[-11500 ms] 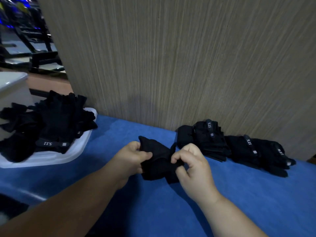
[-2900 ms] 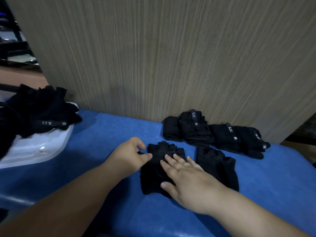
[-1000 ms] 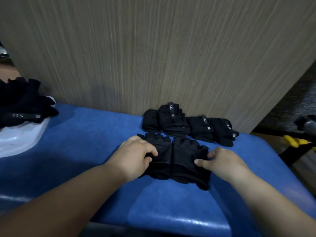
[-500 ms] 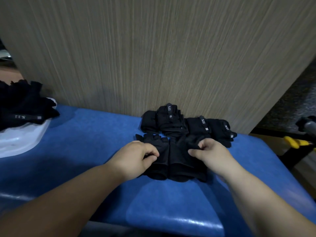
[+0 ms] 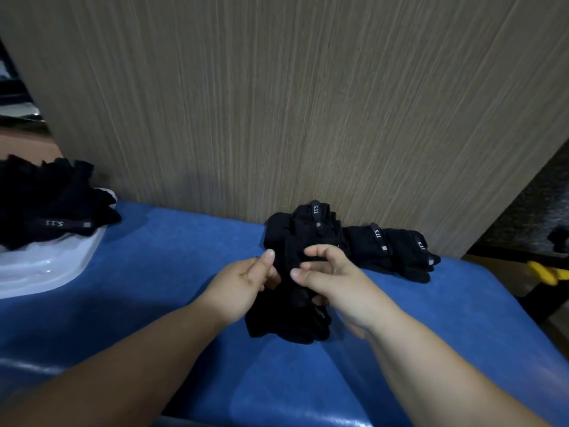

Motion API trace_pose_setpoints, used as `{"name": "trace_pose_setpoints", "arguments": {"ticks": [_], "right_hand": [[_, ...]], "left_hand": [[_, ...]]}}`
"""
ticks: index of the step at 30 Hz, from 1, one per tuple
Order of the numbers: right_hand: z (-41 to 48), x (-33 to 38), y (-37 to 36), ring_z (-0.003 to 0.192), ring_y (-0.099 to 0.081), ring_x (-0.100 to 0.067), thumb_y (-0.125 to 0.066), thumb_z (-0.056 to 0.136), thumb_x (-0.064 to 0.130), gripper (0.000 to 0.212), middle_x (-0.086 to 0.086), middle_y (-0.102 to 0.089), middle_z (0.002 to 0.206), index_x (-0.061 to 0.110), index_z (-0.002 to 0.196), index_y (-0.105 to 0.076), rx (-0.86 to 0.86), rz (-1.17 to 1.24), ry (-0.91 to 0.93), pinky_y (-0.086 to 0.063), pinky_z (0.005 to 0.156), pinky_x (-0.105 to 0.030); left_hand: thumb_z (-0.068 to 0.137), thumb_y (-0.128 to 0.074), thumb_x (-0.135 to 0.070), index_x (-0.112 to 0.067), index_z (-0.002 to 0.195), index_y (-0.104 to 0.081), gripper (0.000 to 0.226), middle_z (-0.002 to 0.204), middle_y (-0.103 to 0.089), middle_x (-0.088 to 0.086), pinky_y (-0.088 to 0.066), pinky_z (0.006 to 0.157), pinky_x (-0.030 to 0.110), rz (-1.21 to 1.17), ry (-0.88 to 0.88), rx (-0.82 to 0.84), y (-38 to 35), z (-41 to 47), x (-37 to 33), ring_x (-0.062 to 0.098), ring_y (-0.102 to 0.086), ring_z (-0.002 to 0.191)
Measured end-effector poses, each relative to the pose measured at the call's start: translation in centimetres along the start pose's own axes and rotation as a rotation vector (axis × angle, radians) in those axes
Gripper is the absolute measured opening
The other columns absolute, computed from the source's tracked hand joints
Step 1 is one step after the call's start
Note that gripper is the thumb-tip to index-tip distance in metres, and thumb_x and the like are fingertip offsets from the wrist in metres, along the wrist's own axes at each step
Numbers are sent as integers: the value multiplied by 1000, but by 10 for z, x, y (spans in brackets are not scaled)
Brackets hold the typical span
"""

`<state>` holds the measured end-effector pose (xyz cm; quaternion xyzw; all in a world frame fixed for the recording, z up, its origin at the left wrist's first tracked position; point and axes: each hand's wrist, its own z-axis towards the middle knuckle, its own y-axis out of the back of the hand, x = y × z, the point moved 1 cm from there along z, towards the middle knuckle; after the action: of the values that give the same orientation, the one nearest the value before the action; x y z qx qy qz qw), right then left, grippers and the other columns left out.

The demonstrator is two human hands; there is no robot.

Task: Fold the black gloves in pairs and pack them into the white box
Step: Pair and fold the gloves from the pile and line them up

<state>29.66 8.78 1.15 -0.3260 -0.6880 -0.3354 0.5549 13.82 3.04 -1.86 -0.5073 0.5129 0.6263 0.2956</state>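
Half a second ago the two gloves lay side by side, flat on the desk [image 5: 172,272], each under one hand; now they have been brought together and lifted at their far end into one dark bundle, the pair of gloves [image 5: 289,306], whose lower part rests on the blue surface. The left hand [image 5: 243,288] pinches the bundle's left edge, thumb up and fingers curled behind the cloth. The right hand [image 5: 335,282] is half closed over the top, thumb and forefinger pressing the fabric while the other fingers arch loosely. Black on black makes the layers hard to separate, so whether one glove already lies squarely over the other cannot be told.

The step in hand appears to be the folding of this pair. Behind it, against the wood-grain wall [image 5: 292,103], sits a row of folded pairs [image 5: 363,241], touching one another. Far left, the white box [image 5: 46,269] holds a heap of loose gloves [image 5: 52,204].

The next move probably calls for aligning cuffs and fingers, then doubling the bundle over and holding it so it does not spring open. Packing into the box is not yet done for any pair in the row.
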Motion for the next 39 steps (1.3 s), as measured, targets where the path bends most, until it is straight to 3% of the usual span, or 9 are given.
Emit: {"name": "trace_pose_setpoints", "arguments": {"ticks": [5,10,14,18,22,26,28,34,39], "right_hand": [[4,-5,-6,87,-60,-4,-68,86,12,39,-2,-61,114,19,120,-49,42,-41,6,-45,64,-16],[11,-3,9,71,-57,-4,-66,87,12,21,2,-66,88,19,104,-56,-136,-172,58,-44,59,-15],[16,-14,25,68,-56,-10,-71,83,33,24,6,-61,73,22,98,-57,-237,-537,-10,-45,66,-25],[19,-25,24,82,-60,-14,-69,80,50,42,5,-62,90,25,109,-51,-185,-625,-114,-42,71,-23],[21,-25,19,64,-53,-10,-72,82,35,35,5,-54,72,24,106,-49,-191,-532,-42,-38,57,-21],[23,-27,16,54,-45,-8,-73,81,24,26,9,-47,61,27,94,-52,-211,-535,51,-38,56,-23],[24,-27,16,55,-42,-6,-74,81,21,22,10,-44,62,28,88,-54,-244,-552,95,-38,58,-23],[25,-23,16,53,-41,-1,-73,81,10,21,12,-49,67,29,82,-63,-285,-444,215,-40,61,-17],[27,-27,18,72,-54,-7,-72,83,13,23,9,-50,72,32,92,-63,-233,-519,169,-40,66,-9]], "left_hand": [[91,-36,-61,-3,81,-63,65,76,-62,1,-47,83,34,144,67,-18,10,1,-1,16,-58,75],[87,-62,-44,-19,71,-63,30,68,-64,-9,-44,61,17,266,63,30,14,1,1,7,-60,68],[86,-68,-27,-26,89,-63,6,81,-71,-7,-41,57,8,260,76,31,16,5,7,4,-65,77],[86,-67,-30,-27,107,-51,27,85,-71,-1,-39,61,15,228,79,13,17,5,9,5,-62,77],[87,-60,-50,-29,107,-53,31,83,-64,-8,-40,63,20,197,98,-32,14,6,7,5,-60,77],[91,-58,-39,-30,96,-53,11,74,-65,-5,-48,66,28,217,43,-68,9,8,9,11,-62,73],[92,-58,-32,-30,92,-52,6,72,-68,3,-51,70,36,202,16,-77,7,8,12,19,-64,71],[95,-54,-18,-26,96,-49,10,62,-65,3,-44,56,25,-70,0,-75,6,4,9,11,-57,53],[92,-54,-13,-28,99,-46,19,71,-68,4,-50,59,28,137,2,-51,9,3,13,15,-63,61]]}}
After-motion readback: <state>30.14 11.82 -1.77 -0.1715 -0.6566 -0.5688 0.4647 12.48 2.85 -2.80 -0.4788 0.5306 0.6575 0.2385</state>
